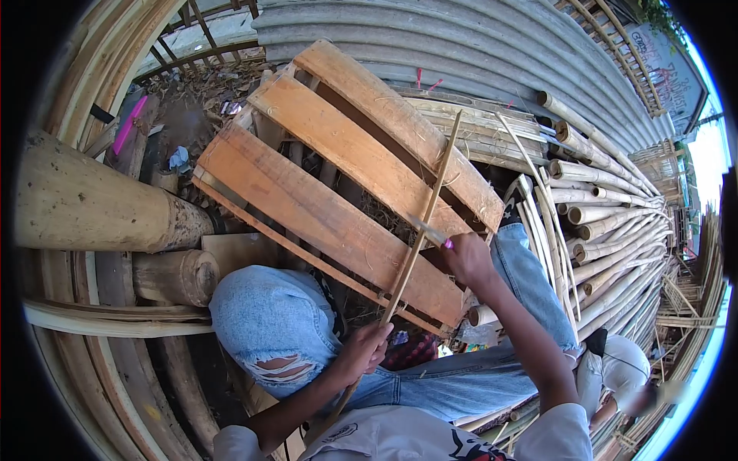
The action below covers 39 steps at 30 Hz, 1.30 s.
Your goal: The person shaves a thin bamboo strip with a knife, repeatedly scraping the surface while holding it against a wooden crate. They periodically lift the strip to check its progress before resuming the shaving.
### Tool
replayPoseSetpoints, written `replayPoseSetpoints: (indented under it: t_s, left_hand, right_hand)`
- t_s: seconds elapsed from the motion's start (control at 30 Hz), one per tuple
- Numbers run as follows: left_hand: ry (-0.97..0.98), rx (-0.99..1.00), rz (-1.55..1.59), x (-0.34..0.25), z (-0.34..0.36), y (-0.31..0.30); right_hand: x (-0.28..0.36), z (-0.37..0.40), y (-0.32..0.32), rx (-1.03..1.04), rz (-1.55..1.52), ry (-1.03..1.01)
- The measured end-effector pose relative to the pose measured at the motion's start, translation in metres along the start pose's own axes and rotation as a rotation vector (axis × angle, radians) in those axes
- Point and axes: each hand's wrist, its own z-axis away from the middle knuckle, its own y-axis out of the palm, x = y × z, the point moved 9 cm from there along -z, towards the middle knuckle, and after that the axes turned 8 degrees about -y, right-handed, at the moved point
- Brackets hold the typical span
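My left hand is closed around the lower part of a long, thin bamboo strip, close to my lap. The strip slants up and away across a low slatted wooden bench in front of my knees. In my right hand is a knife with a pink handle. Its blade lies across the strip about midway along, over the bench slats. Thin shavings are scattered on the planks.
Bamboo poles are stacked at the right, with split strips leaning beside my leg. A thick bamboo pole lies at the left. Corrugated sheeting stands behind the bench. Another person bends at the lower right.
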Motion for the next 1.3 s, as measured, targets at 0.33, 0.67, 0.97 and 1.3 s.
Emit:
replayPoseSetpoints:
  t_s: [0.33,0.67,0.97,1.3]
  left_hand:
    - [-0.059,0.045,0.052,0.002,0.002,0.001]
    - [-0.046,0.048,0.061,0.003,0.0,0.0]
    - [-0.05,-0.019,0.008,0.004,-0.002,-0.003]
    - [-0.025,-0.085,-0.056,0.002,-0.003,-0.005]
  right_hand:
    - [0.037,-0.001,0.011,0.278,-0.045,-0.05]
    - [-0.056,-0.037,0.001,-0.069,0.167,-0.285]
    - [-0.058,-0.062,-0.028,-0.226,0.242,-0.376]
    - [0.022,-0.006,0.008,0.283,0.059,-0.109]
